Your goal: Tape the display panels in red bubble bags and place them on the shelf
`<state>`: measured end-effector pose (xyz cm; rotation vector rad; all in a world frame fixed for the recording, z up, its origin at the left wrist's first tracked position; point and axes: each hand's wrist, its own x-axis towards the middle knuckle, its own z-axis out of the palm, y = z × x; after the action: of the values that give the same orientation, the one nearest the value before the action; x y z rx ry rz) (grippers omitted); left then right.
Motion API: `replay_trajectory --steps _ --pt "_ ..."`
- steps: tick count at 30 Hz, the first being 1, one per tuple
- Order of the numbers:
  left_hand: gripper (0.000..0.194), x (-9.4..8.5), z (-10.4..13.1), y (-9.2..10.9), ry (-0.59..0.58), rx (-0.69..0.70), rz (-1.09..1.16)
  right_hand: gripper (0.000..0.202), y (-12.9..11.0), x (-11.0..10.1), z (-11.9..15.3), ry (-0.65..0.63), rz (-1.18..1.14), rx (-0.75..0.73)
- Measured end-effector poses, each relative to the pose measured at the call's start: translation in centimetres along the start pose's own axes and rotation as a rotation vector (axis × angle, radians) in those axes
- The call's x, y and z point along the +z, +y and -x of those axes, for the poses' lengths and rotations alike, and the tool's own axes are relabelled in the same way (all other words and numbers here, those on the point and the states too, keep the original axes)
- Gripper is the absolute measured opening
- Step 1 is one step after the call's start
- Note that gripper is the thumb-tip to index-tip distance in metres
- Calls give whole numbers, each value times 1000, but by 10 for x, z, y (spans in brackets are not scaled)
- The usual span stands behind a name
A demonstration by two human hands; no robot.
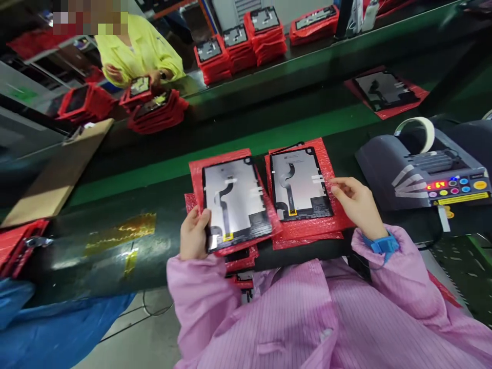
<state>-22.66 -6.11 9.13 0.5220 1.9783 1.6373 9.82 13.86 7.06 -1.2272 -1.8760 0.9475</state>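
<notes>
My left hand (pixel 195 233) grips the left edge of a tablet screen panel (pixel 246 205), its thumb on top. The panel has a grey back, a black border and a dark flex cable; red bubble wrap (pixel 198 177) lies under it. Just to the right, a second, similar panel (pixel 303 187) rests on red bubble wrap (pixel 326 159). My right hand (pixel 355 200) is at that panel's right edge, beside small white tape strips (pixel 318 179). Its thumb and index finger are pinched together; what lies between them is too small to make out. A blue wrist strap (pixel 384 246) circles my right wrist.
A tape dispenser (pixel 423 174) with a lit display stands at right. Another panel (pixel 386 89) lies on the green conveyor (pixel 230 141). Across it, a person in yellow (pixel 140 48) handles wrapped panels near several red stacks (pixel 265 36). A board (pixel 61 174) lies at left.
</notes>
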Motion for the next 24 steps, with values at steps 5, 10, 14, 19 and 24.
replay_trajectory --steps 5,10,14,19,24 --pt "54 -64 3 -33 -6 -287 -34 29 19 1 2 0 -47 58" --pt "36 -65 7 -28 171 -75 -531 28 41 6 3 122 -40 94" --pt "21 10 -19 34 54 264 -720 27 57 8 6 134 -93 170" --pt "16 231 -92 93 -437 308 -704 27 56 6 13 51 -180 218" --pt "35 458 -146 96 -680 247 -778 24 57 4 15 12 -224 249"
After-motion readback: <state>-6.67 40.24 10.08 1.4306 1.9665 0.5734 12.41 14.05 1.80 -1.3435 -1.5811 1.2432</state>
